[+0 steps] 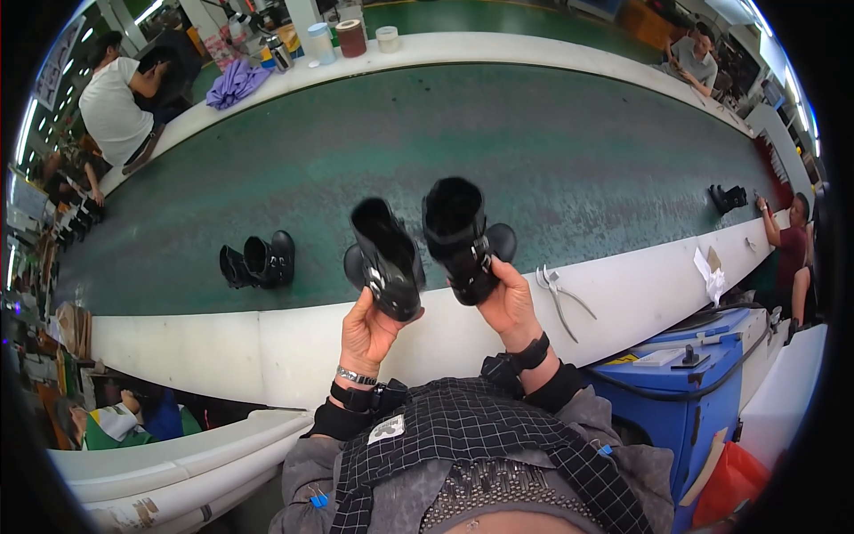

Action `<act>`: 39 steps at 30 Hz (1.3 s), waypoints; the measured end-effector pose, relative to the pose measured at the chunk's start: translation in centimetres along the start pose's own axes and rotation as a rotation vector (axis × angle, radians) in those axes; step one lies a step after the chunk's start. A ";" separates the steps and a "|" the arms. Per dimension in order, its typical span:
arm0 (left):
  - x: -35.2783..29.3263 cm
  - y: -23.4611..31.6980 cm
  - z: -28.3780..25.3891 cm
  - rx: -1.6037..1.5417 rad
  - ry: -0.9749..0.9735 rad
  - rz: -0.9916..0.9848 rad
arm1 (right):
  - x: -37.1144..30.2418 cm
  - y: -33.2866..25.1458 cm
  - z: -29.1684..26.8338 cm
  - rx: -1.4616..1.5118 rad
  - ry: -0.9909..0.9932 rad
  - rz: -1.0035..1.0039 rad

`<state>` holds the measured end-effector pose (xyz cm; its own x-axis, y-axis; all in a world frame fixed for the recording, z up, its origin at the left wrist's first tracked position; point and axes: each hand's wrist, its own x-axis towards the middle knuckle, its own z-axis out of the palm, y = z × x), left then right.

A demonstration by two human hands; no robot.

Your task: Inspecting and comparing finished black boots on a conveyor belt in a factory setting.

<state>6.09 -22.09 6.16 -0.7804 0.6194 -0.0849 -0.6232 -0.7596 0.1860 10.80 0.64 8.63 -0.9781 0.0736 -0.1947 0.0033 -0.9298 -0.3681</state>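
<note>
Two short black boots with buckled straps are up in my hands above the near edge of the bench. My left hand (pixel 366 331) is closed round the heel end of the left boot (pixel 384 267), whose shaft opening tips up and away. In my right hand (pixel 510 301), fingers and thumb grip the right boot (pixel 455 236) at its lower side, its opening also facing up. The two boots are apart, their rounded toes pointing outward. Beside my right hand, a pair of metal pliers (pixel 555 289) lies on the white ledge with its handles spread.
Another pair of black boots (pixel 258 259) stands on the green belt (pixel 311 151) at left, with more boots (pixel 728 198) far right. Jars (pixel 350 38) and a purple cloth (pixel 236 84) rest on the far ledge. A blue cabinet (pixel 667 392) stands at my right. Several people work around.
</note>
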 end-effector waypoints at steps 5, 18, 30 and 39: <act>0.2 -0.3 0.1 -0.007 0.155 0.146 | -0.2 0.7 0.1 -0.012 0.064 -0.035; 0.7 -1.8 -0.3 0.139 0.418 0.155 | 0.2 5.3 -0.5 -0.017 0.243 -0.053; 1.2 -2.2 -0.3 0.124 0.428 0.169 | 0.3 5.7 -0.5 0.008 0.280 -0.069; 1.2 -2.4 -0.3 0.115 0.452 0.171 | 0.3 5.9 -0.4 0.016 0.286 -0.091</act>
<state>6.60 -19.57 5.30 -0.8311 0.3205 -0.4545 -0.4941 -0.8007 0.3388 10.57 -4.68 6.02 -0.8759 0.2536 -0.4104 -0.0876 -0.9202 -0.3816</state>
